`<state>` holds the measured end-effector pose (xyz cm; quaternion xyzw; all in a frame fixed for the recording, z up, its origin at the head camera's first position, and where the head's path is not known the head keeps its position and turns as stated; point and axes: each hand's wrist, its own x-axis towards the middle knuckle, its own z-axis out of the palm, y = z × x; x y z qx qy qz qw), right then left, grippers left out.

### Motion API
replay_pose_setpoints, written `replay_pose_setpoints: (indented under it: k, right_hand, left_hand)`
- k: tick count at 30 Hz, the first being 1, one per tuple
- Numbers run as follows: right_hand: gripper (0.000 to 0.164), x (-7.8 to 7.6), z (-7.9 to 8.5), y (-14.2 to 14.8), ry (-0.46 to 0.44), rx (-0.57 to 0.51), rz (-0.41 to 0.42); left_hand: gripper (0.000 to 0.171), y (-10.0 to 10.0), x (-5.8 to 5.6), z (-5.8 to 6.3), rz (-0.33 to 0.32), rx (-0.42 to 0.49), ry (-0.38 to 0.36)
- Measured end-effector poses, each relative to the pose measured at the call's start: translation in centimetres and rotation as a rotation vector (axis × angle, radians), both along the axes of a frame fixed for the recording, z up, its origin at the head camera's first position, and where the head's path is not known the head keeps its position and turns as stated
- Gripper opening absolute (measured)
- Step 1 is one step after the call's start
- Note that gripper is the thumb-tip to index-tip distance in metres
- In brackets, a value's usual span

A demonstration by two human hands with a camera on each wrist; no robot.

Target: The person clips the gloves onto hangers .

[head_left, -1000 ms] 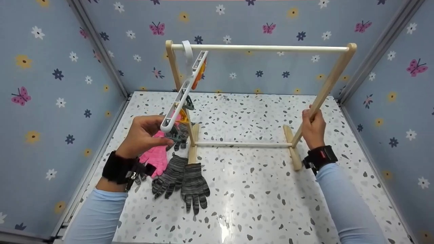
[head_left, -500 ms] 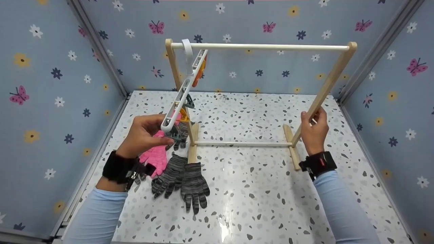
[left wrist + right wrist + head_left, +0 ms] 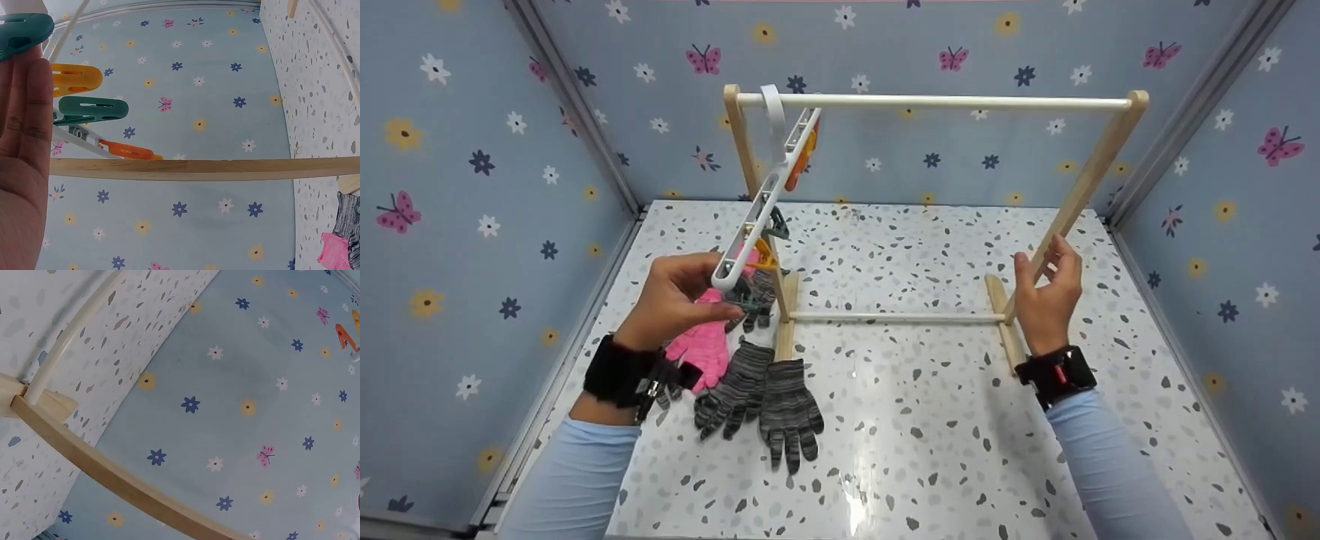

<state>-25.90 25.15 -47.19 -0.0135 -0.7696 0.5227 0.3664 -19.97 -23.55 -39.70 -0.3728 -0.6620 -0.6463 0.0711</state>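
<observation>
A white clip hanger [image 3: 769, 196] hooks over the top rail [image 3: 930, 101] of a wooden rack, its near end tilted toward me. Green, yellow and orange clothespins hang below its bar. My left hand [image 3: 671, 300] is at that near end, thumb and fingers pinching a green clothespin [image 3: 25, 32]. In the left wrist view, a yellow clothespin [image 3: 77, 79] and another green one [image 3: 93, 108] line up beyond the fingers. My right hand [image 3: 1048, 300] is beside the rack's right post [image 3: 1084, 191], fingers loosely spread; it is out of frame in the right wrist view.
Grey striped gloves [image 3: 792, 412] and a pink glove [image 3: 706, 349] lie on the speckled table [image 3: 915, 450], by the rack's left foot. A white lower rod [image 3: 896, 318] joins the rack's feet. Flower-patterned walls [image 3: 930, 172] surround the table on three sides.
My right hand has loosened from the right post, its fingers opening and the hand shifting slightly down and left. My left hand and the hanger stay nearly still.
</observation>
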Motion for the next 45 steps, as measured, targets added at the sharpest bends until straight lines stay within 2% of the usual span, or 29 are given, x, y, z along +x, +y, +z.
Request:
replay_pose_setpoints:
  k: [4,15,21,27,34,41,45]
  right_hand:
    - [0.058,0.3,0.3,-1.2,-0.039,0.02,0.055]
    - [0.059,0.9,0.0,-4.6,-0.069,0.082,0.216]
    - [0.059,0.8,-1.2,-6.6,-0.118,0.155,0.28]
    - [0.063,1.1,-2.4,-9.0,-0.179,0.186,0.374]
    - [0.063,1.5,-3.9,-12.0,-0.242,0.239,0.472]
    - [0.063,2.2,-5.2,-14.6,-0.293,0.32,0.528]
    - [0.065,2.6,-5.8,-15.9,-0.332,0.329,0.565]
  left_hand:
    - [0.038,-0.1,-0.2,-0.2,-0.014,0.007,0.005]
    - [0.042,-0.1,0.1,0.1,0.021,-0.036,-0.021]
    - [0.039,-0.1,-0.1,0.1,0.014,-0.024,-0.017]
    - [0.044,-0.2,-0.1,0.1,0.017,-0.038,-0.001]
    - [0.04,-0.3,0.0,-0.1,0.014,-0.024,-0.008]
    - [0.04,-0.4,0.2,0.0,0.02,-0.024,-0.01]
    - [0.038,-0.3,0.2,0.0,0.015,-0.019,-0.012]
